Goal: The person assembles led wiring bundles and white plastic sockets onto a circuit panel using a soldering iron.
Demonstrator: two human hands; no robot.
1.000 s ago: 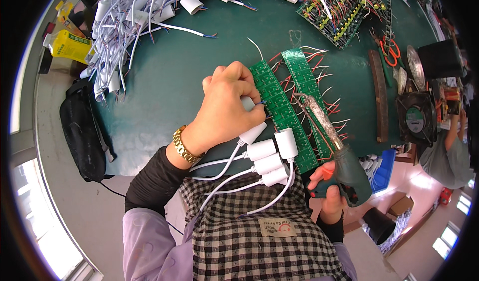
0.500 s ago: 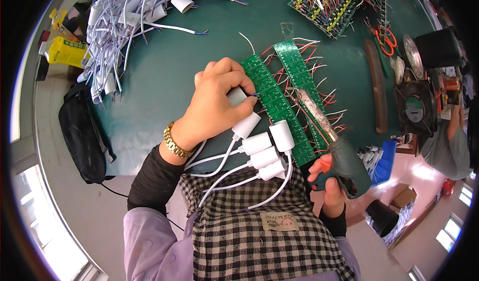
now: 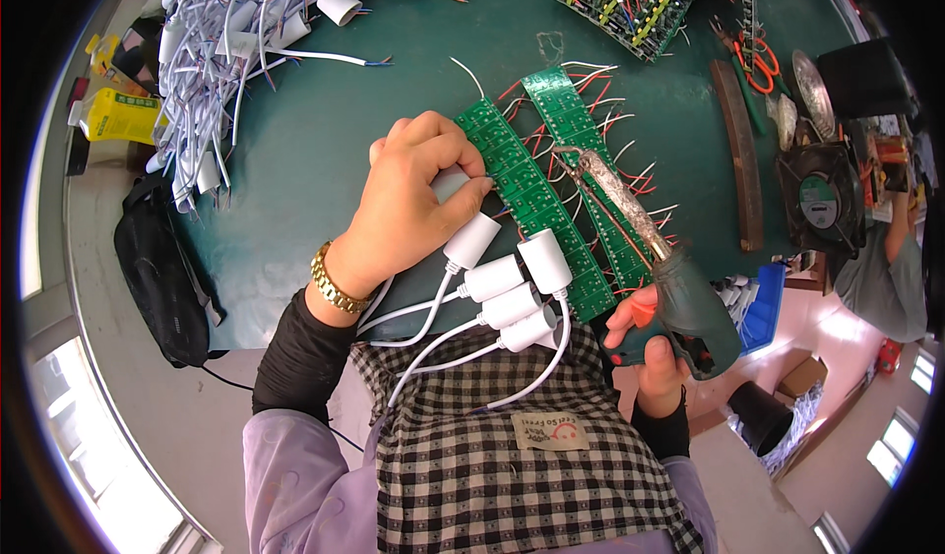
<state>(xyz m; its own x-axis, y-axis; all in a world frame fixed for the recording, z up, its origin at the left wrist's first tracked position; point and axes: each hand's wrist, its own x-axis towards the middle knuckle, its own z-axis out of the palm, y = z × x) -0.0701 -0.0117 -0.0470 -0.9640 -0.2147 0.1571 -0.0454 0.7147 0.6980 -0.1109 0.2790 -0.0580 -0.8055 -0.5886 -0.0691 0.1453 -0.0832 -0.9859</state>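
Note:
My left hand (image 3: 409, 195), wearing a gold watch, is closed around a white plastic cylinder (image 3: 449, 183), its fingertips at the left edge of a green circuit board strip (image 3: 533, 206). Most of that cylinder is hidden by the fingers. In my right hand (image 3: 650, 352) is a dark-handled soldering gun (image 3: 697, 303), gripped near the board's lower end. Its bent metal tip hangs over the gap near a second green strip (image 3: 576, 121) with red and white wires. Several white cylinders with cables, such as this cable-end cylinder (image 3: 510, 305), lie along the first strip's lower left side.
A heap of white cables (image 3: 212, 72) covers the table's far left. Stacked circuit boards (image 3: 630, 8) lie at the back. To the right are orange-handled scissors (image 3: 758, 72), a brown bar (image 3: 736, 160), a fan (image 3: 819, 200) and a blue bin (image 3: 763, 308). A black bag (image 3: 162, 269) hangs at left.
The whole view has shifted slightly, so the boards and hands appear a little further left. Both hands keep their holds; the soldering gun stays over the strips.

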